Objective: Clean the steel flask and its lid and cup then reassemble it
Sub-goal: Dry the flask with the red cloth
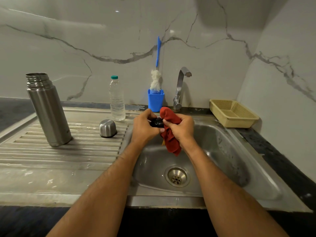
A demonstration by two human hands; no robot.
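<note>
A marble wall (102,40) is standing behind a dark tabletop (282,151) into which a steel sink (222,151) with a ribbed drainboard (59,151) is set. Above the basin a black lid (157,122) is being gripped by the left hand (145,125), its fingers curled round it. A red cloth (171,141) is being clutched by the right hand (181,128) and pressed against the lid, the cloth's loose end hanging down towards the drain (177,176). The flask (47,110) is standing upright and uncapped on the drainboard, well apart from the hands; the cup (107,128) is resting mouth-down on the ribs between flask and basin. A water bottle (117,100) is standing just behind the cup. At the wall, a brush (156,79) is sitting in a blue holder (156,100) beside the tap (181,86), and a yellow basket (234,113) is lying at the right corner.
</note>
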